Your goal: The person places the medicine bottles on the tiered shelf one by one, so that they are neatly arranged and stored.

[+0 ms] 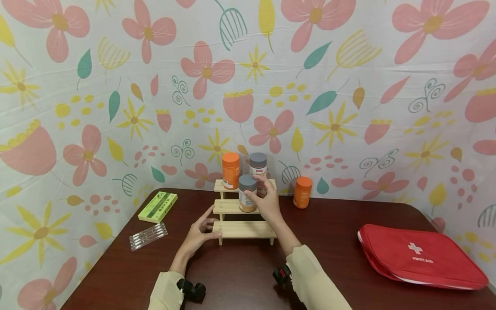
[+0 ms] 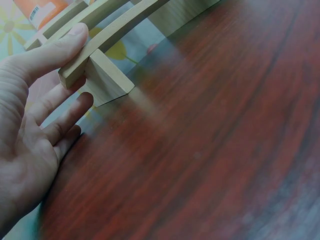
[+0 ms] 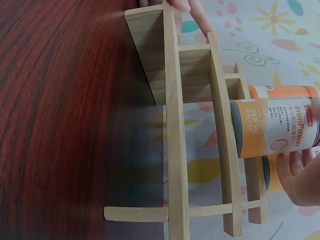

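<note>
My right hand grips a supplement bottle with a grey lid, thumb and fingers around its upper part. In the right wrist view its white and orange label faces the camera, and its base stands right at the middle tier. The three-tier wooden stand has its left end pinched by my left hand. In the left wrist view the thumb lies over the board's end, with a finger beneath. On the top tier are an orange bottle and another grey-lidded bottle, partly hidden.
Another orange bottle stands on the dark wooden table, right of the stand. To the left lie a yellow-green box and a clear pack of cotton swabs. A red first-aid bag lies at the right. A flowered cloth hangs behind.
</note>
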